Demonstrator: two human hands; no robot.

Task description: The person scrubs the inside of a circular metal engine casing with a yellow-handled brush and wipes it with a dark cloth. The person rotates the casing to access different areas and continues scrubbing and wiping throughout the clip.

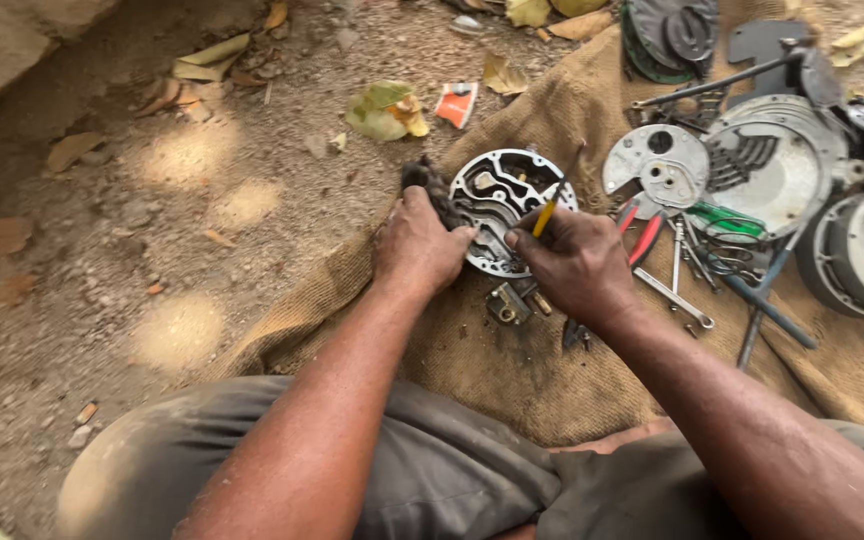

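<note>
A round metal plate with cut-out openings lies on a burlap cloth spread on the ground. My left hand grips its left edge together with a dark rag. My right hand holds a yellow-handled screwdriver, whose tip points into the plate. A small metal fitting sits on the cloth just below both hands.
Red-handled pliers, wrenches, round metal housings and a dark cover crowd the cloth at right. Dry leaves and bare dirt lie at left. My knees in grey trousers fill the bottom.
</note>
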